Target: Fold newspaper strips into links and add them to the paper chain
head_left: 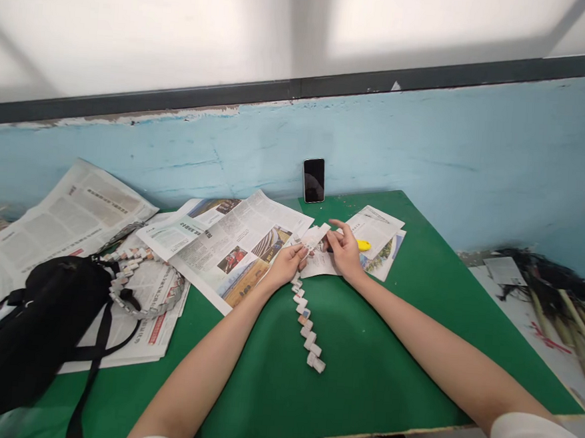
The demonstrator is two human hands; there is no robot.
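A zigzag chain of folded newspaper strips (306, 323) runs from my left hand (288, 264) down across the green table. The fingers of my left hand are closed on the chain's upper end, where a pale paper strip (317, 235) sticks up. At the right end of this strip is my right hand (346, 251), its thumb and curled fingers at the paper and its index finger raised. Just beneath both hands lies a piece of newspaper (319, 266). A yellow handle (363, 245) shows beside my right hand; the rest of that tool is hidden.
Newspaper sheets (210, 253) cover the table's left side. A black bag (60, 309) with straps lies there beside a woven paper loop (166, 303). A phone (314, 180) leans against the blue wall. More paper (372, 224) lies right; sticks (578, 326) lie beyond the green table's (413, 361) edge.
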